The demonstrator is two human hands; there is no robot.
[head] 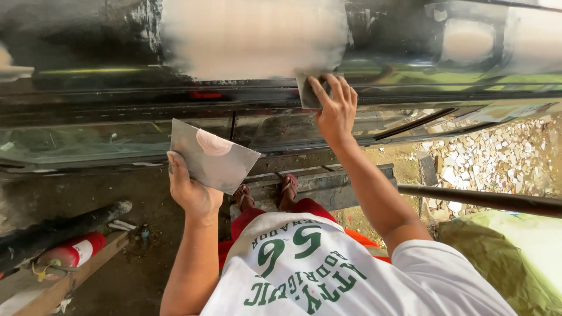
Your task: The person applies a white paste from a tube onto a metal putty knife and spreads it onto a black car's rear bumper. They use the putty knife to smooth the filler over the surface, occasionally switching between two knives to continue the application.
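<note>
My right hand [335, 107] presses a small grey spreader blade [307, 92] against the glossy black car body panel [82, 47], at the lower edge of a large pale patch of filler [252, 38]. A square metal plate [212, 157] is gripped in my left hand [190, 190], tilted, with a dab of pinkish filler [213, 143] near its top. Both hands are raised in front of me. My feet in sandals [266, 194] rest on a dark step below.
A second pale filler patch [468, 41] shows on the panel at upper right. A red fire extinguisher [70, 254] and a dark pipe [58, 228] lie at lower left. A dark bar [480, 200] crosses at right above a green sack [509, 257] and rubble [492, 158].
</note>
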